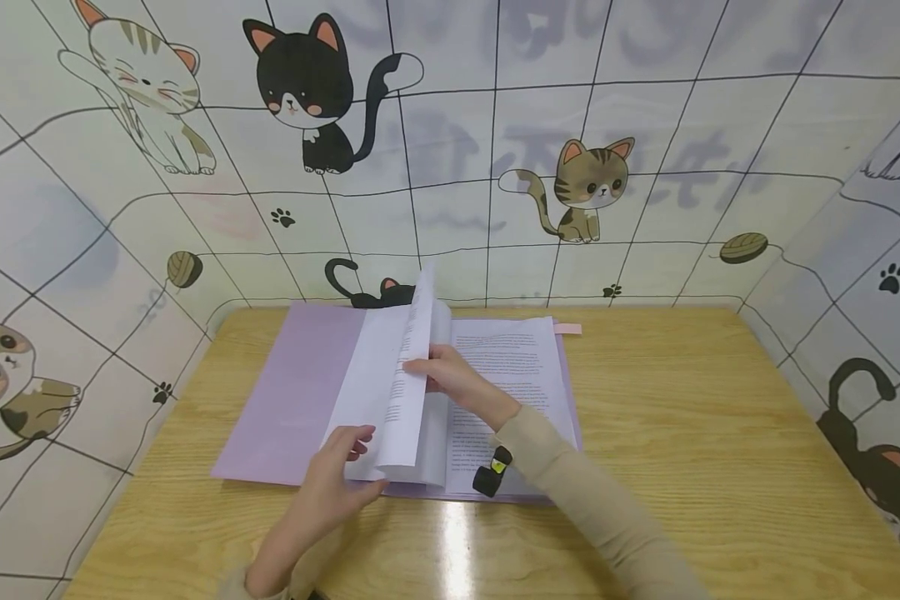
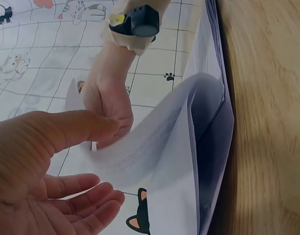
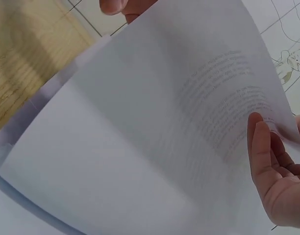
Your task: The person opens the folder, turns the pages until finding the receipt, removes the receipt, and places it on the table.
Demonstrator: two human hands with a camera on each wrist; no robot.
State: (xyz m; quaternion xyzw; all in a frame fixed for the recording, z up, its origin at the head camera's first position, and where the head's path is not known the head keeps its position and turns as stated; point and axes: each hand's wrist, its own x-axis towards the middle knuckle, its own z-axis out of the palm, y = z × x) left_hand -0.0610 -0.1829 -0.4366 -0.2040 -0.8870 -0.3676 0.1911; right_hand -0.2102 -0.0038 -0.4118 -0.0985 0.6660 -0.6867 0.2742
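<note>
A purple folder point(image 1: 285, 392) lies spread on the table, with printed sheets point(image 1: 502, 358) inside. One page point(image 1: 408, 392) stands raised and curved near the folder's middle. My right hand point(image 1: 457, 379) pinches this page at its edge between thumb and fingers; in the right wrist view the fingers of the right hand point(image 3: 277, 176) lie against the printed side. My left hand point(image 1: 333, 479) is at the folder's lower edge, left of the raised page. In the left wrist view, the left hand point(image 2: 52, 166) has thumb and fingers spread apart and grips nothing.
A pink tab point(image 1: 567, 329) sticks out from the folder's upper right side. The wooden table point(image 1: 682, 417) runs up to walls of cat-printed cloth point(image 1: 457, 208) at the back and both sides. A small black camera point(image 1: 491, 473) is strapped at the right wrist.
</note>
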